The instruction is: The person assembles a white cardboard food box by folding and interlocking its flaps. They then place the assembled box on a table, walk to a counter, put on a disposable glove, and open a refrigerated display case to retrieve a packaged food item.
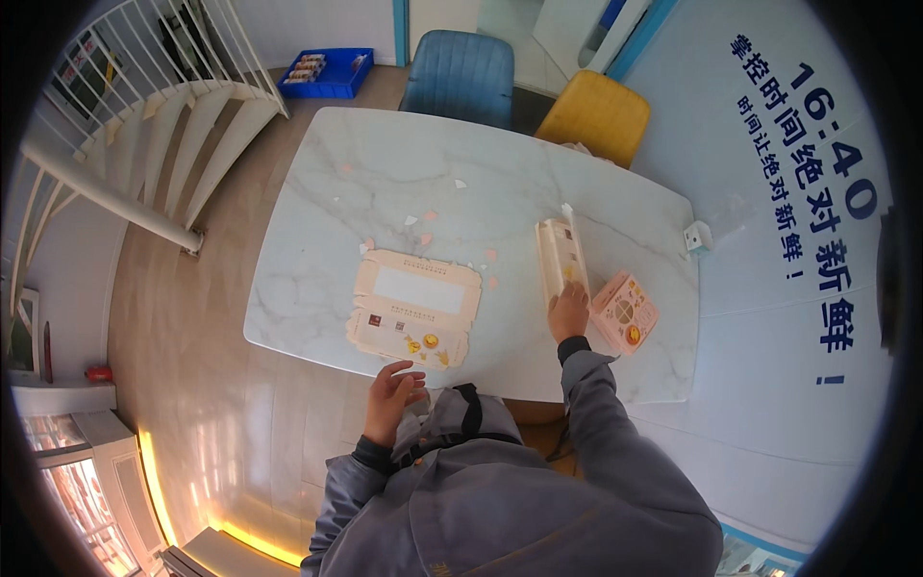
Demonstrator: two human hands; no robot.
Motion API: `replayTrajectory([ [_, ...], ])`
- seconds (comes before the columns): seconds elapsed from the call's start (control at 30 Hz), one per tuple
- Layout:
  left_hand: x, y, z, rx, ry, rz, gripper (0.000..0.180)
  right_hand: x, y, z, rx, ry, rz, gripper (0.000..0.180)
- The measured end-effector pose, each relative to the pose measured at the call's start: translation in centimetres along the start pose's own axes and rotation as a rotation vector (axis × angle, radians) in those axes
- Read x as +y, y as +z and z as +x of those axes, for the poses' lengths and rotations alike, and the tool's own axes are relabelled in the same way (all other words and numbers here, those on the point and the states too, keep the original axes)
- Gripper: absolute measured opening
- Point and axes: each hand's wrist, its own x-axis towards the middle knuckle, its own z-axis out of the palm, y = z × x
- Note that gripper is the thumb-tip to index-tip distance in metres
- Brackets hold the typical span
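Marbled tabletop [308, 231] underneath, the right hand [568, 313] touches the near end of a long cream carton [554, 245], fingers gripping or merely resting, I cannot tell; its long axis points away. The left hand [389, 394], loose-fingered and empty, is nearest the flat cardboard sheet [409, 326].

Head-worn fisheye, looking down, table [308, 212] below

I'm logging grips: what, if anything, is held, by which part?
The right hand touches the long carton at its near end; grip uncertain. The left hand appears empty.
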Motion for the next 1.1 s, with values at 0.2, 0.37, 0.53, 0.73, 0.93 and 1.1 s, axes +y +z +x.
replayTrajectory([
  [0.2, -0.6, -0.5, 0.1, -0.003, -0.019, -0.015, 0.027, -0.7, -1.1, -0.3, -0.067, -0.007, -0.153, 0.05],
  [0.37, -0.7, -0.3, 0.2, -0.019, -0.025, 0.005, 0.027, 1.8, 3.9, 0.8, -0.031, 0.103, -0.305, 0.034],
  [0.53, -0.9, -0.3, 0.3, -0.026, -0.038, 0.016, 0.026, 3.3, 5.2, 2.5, -0.057, 0.198, -0.104, 0.027],
  [0.73, -0.8, -0.3, 0.1, -0.018, -0.035, 0.015, 0.025, 3.1, 5.5, 2.1, 0.005, 0.051, -0.446, 0.023],
  [0.93, -1.0, -0.6, -0.1, -0.003, -0.028, -0.002, 0.024, -1.5, 0.9, 0.3, -0.057, -0.044, -0.334, 0.019],
  [1.1, -1.2, -0.8, -0.8, 0.019, -0.026, -0.007, 0.024, -2.5, 1.8, 1.4, 0.014, -0.157, -0.253, 0.02],
])
